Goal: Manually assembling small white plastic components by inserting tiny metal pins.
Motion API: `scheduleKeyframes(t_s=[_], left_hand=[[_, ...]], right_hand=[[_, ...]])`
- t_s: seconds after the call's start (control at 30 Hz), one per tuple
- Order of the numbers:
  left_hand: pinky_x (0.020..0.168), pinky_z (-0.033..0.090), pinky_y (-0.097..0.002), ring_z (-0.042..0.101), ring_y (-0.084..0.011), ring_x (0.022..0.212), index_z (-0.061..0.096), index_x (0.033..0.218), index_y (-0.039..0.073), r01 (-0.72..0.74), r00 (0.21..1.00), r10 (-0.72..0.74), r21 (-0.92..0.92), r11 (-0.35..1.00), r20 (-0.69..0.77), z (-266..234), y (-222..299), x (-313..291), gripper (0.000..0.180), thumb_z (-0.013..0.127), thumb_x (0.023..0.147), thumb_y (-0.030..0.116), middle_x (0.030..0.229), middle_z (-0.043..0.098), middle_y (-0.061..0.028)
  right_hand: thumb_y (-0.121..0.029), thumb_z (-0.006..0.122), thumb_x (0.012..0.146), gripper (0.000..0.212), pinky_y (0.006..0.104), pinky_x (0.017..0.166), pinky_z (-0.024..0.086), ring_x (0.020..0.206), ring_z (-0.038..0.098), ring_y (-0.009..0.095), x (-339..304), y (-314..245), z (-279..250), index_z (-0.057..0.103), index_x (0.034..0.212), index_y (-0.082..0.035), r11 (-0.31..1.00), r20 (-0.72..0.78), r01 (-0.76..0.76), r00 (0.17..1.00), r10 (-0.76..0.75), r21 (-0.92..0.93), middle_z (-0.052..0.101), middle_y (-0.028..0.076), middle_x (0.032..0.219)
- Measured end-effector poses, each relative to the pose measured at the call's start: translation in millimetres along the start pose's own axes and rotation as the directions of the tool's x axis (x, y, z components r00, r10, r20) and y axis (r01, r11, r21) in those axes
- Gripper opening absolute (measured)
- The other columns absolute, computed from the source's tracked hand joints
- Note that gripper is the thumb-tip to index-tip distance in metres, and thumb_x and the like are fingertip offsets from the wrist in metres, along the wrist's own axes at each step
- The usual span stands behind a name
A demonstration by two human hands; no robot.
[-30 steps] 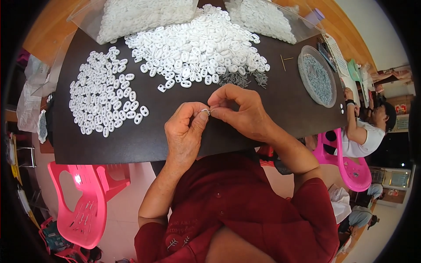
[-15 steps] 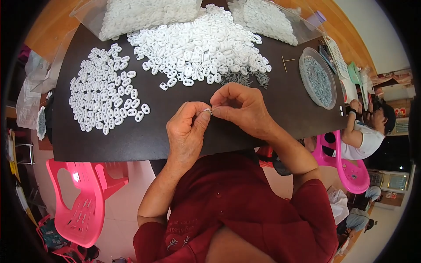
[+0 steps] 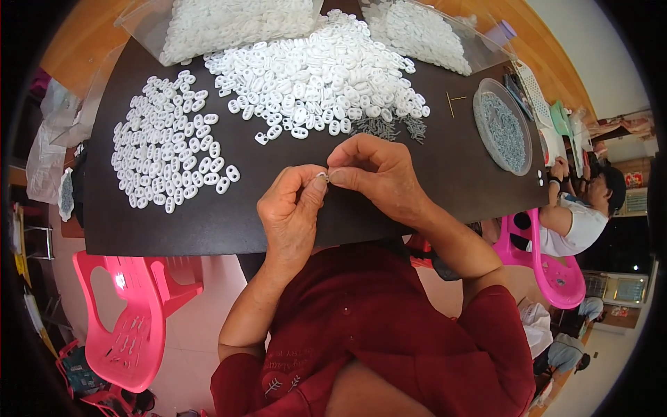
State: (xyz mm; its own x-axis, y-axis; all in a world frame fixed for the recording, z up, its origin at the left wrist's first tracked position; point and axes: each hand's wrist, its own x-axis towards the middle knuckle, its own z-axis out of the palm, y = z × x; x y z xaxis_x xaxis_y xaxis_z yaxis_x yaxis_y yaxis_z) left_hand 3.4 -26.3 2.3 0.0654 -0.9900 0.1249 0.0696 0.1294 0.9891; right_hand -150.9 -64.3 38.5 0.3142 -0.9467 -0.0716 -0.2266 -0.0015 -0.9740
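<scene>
My left hand (image 3: 290,208) is closed in a pinch around a small white oval plastic piece (image 3: 322,176), mostly covered by the fingertips. From the right, my right hand (image 3: 381,174) brings thumb and forefinger together right against that piece. Whatever sits between those fingertips is too small to make out. Both hands are above the dark table, near its front edge. Beyond them lies a large heap of white two-holed oval pieces (image 3: 306,76), with small grey pins (image 3: 379,128) at its lower right. A looser group of similar pieces (image 3: 163,142) spreads out at the left.
Clear bins (image 3: 309,24) of white pieces stand at the back. At the right are a round clear tub (image 3: 530,142) of small grey-blue parts and two thin brass-coloured sticks (image 3: 451,104). A co-worker (image 3: 580,208) sits beyond the right edge. Pink chairs (image 3: 132,326) flank the table.
Both hands have shifted slightly to the left together, still pinched at the small white piece. The heaps on the table look the same.
</scene>
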Motion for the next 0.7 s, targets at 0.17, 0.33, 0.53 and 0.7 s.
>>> scheduleKeyframes(t_s=[0.17,0.33,0.53,0.7], left_hand=[[0.053,0.038,-0.0155,0.048,-0.0023,0.061,0.063,0.091,0.000,0.035,0.999,-0.036,-0.072,0.997,-0.016,0.3,-0.8,-0.3,0.013,0.061,0.088,0.012,0.074,0.059,0.0016],[0.054,0.039,-0.0160,0.048,-0.0030,0.062,0.064,0.090,-0.001,-0.007,0.999,0.006,-0.022,1.000,-0.043,1.1,-0.2,-0.9,0.012,0.062,0.087,0.010,0.074,0.058,0.0014],[0.052,0.039,-0.0207,0.048,-0.0069,0.058,0.063,0.087,-0.002,-0.082,0.994,0.084,0.037,0.996,-0.069,2.7,-3.3,-2.7,0.005,0.062,0.084,0.001,0.069,0.054,-0.0029],[0.053,0.040,-0.0189,0.048,-0.0053,0.059,0.064,0.088,-0.002,-0.044,0.996,0.044,0.004,0.999,-0.074,0.6,-2.7,-3.7,0.008,0.062,0.085,0.005,0.072,0.058,-0.0018]], right_hand=[[-0.004,0.065,0.081,0.011,0.0211,0.071,0.047,0.078,0.057,0.006,-3.1,-0.7,1.0,0.062,0.090,0.000,1.000,0.022,0.005,1.000,-0.004,-0.006,0.062,0.001,0.081],[-0.005,0.064,0.081,0.008,0.0212,0.066,0.045,0.073,0.054,0.006,-2.7,-0.4,7.5,0.062,0.087,0.001,0.982,-0.007,0.108,0.994,-0.111,-0.154,0.061,0.001,0.078],[-0.005,0.060,0.083,0.006,0.0218,0.063,0.044,0.070,0.052,0.007,-3.1,9.1,13.5,0.060,0.083,0.001,0.968,-0.012,0.149,0.988,-0.155,-0.202,0.059,0.002,0.074],[-0.005,0.059,0.084,0.007,0.0218,0.063,0.043,0.069,0.051,0.007,-3.8,7.0,16.8,0.059,0.081,0.001,0.969,-0.009,0.167,0.985,-0.172,-0.183,0.058,0.002,0.074]])
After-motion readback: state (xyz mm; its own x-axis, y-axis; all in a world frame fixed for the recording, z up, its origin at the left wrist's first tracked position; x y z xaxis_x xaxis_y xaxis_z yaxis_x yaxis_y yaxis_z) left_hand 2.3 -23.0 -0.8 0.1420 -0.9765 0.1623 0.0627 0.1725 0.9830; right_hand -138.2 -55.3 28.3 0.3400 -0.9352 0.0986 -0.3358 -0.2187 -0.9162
